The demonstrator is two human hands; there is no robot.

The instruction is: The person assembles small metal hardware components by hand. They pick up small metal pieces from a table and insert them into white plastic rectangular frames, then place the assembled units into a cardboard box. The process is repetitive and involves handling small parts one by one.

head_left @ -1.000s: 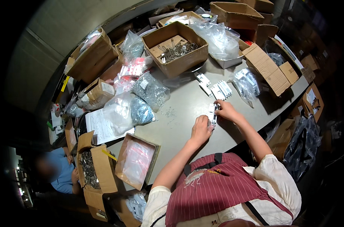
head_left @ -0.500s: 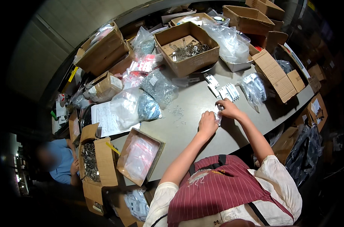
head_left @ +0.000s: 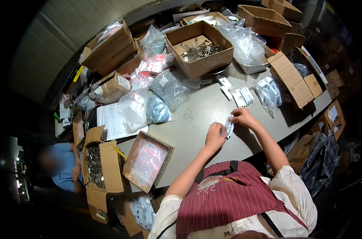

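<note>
My left hand and my right hand meet above the grey table near its front edge. Between them is a narrow white piece, tilted, with what looks like clear plastic about its lower end. The fingers of my left hand close on the lower side; those of my right hand pinch the upper end. Just beyond my hands lies a row of white-and-grey slim pieces, with a few similar white pieces behind them. Small loose screw-like bits are scattered to the left.
A cardboard box of metal parts stands at the back. A clear bag of white pieces lies to the right. Bags of small parts and a box of clear zip bags are left. Another person sits at far left.
My hands have drawn slightly apart, and more of the white piece shows between them. My left hand has moved a little down and left. The view has shifted slightly.
</note>
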